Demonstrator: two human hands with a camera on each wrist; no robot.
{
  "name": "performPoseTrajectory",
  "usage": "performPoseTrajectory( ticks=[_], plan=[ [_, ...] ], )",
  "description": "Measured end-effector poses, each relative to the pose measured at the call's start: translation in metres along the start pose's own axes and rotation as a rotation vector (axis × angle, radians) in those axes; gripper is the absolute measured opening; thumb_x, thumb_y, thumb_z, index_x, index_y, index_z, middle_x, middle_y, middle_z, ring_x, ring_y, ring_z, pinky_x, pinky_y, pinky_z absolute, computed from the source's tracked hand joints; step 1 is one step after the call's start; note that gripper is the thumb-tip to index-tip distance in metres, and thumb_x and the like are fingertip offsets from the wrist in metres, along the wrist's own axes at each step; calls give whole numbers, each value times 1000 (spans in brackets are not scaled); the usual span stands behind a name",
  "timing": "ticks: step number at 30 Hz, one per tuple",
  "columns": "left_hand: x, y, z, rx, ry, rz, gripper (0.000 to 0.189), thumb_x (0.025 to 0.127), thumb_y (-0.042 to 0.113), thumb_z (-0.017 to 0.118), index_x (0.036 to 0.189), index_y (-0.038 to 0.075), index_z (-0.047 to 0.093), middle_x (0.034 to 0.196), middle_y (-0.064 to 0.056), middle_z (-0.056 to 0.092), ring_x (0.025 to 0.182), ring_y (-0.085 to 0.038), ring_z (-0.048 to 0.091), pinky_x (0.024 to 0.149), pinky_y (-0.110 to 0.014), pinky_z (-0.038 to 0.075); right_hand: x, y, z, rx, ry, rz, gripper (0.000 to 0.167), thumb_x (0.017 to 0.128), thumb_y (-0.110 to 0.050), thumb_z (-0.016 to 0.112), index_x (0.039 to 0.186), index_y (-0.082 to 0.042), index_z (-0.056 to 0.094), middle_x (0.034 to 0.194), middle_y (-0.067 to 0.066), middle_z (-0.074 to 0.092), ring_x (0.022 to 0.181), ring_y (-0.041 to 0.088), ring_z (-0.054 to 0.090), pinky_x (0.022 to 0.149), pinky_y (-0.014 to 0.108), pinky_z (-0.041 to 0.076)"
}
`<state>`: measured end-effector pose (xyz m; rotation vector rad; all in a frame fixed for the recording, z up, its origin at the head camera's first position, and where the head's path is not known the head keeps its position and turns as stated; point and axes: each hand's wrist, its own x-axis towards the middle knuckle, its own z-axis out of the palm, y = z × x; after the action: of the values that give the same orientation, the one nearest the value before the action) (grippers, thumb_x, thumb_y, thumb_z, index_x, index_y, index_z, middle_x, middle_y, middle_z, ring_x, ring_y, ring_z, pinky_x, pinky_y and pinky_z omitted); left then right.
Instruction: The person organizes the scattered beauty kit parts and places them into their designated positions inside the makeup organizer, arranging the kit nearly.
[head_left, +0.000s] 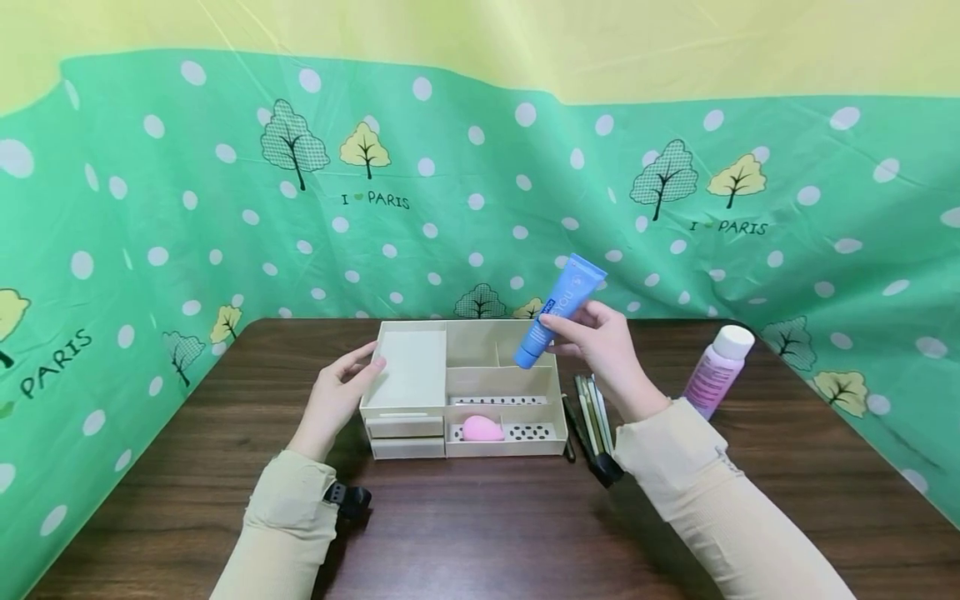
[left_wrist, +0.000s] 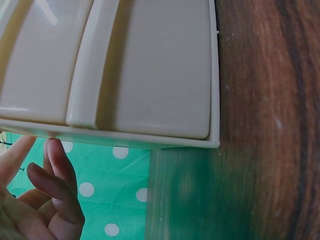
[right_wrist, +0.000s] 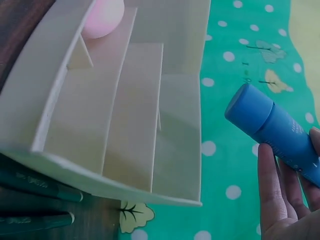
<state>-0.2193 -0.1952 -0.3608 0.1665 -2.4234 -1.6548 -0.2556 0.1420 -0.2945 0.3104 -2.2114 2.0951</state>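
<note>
A blue squeeze tube (head_left: pixel 561 310), cap pointing down and to the left, is pinched between the thumb and fingers of my right hand (head_left: pixel 603 346). It is held above the back right compartments of a cream desktop organizer (head_left: pixel 408 367). In the right wrist view the tube's cap (right_wrist: pixel 250 106) is apart from the organizer's wall. My left hand (head_left: pixel 341 396) rests against the organizer's left side, its thumb at the top edge. The left wrist view shows the fingers (left_wrist: pixel 60 170) touching the side below the drawer fronts. A pink makeup sponge (head_left: pixel 482 428) lies in the front compartment.
Right of the organizer are a dark pencil (head_left: pixel 568 429) and a black-ended bundle of slim items (head_left: pixel 596 425). A pink bottle with a white cap (head_left: pixel 718 371) stands farther right, partly behind the right sleeve. A green patterned cloth (head_left: pixel 480 183) hangs behind the wooden table (head_left: pixel 480 533).
</note>
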Motion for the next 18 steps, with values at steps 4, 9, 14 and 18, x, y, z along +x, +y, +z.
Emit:
performPoseTrajectory(
  ticks=[4, 9, 14, 18],
  plan=[
    [-1, 0, 1, 1, -1, -1, 48, 96, 39, 62, 140, 18, 58, 116, -19, 64, 91, -15, 56, 76, -24, 46, 10, 0, 11, -74, -14, -3, 44, 91, -21, 73, 125, 3, 57, 102, 0, 68, 87, 10, 70, 80, 35, 59],
    [-1, 0, 1, -3, 0, -1, 48, 96, 38, 63, 140, 19, 59, 115, -18, 64, 88, -16, 56, 74, -25, 45, 22, 2, 26, -105, -15, -20, 40, 89, -15, 74, 120, 4, 59, 98, 5, 67, 85, 11, 69, 79, 37, 59],
    [-1, 1, 1, -8, -2, 1, 49, 96, 39, 63, 140, 19, 59, 116, -19, 63, 95, -21, 58, 76, -25, 46, 33, 3, 36, -144, -25, -22, 42, 87, -13, 76, 122, 4, 60, 108, 17, 67, 89, 14, 68, 79, 34, 59],
    [0, 0, 0, -6, -6, -2, 50, 96, 40, 63, 141, 18, 58, 120, -20, 63, 109, -27, 58, 84, -28, 45, 40, 4, 43, -187, -54, -7, 43, 87, -13, 76, 124, 3, 60, 116, 24, 66, 99, 25, 68, 83, 37, 58]
  ],
)
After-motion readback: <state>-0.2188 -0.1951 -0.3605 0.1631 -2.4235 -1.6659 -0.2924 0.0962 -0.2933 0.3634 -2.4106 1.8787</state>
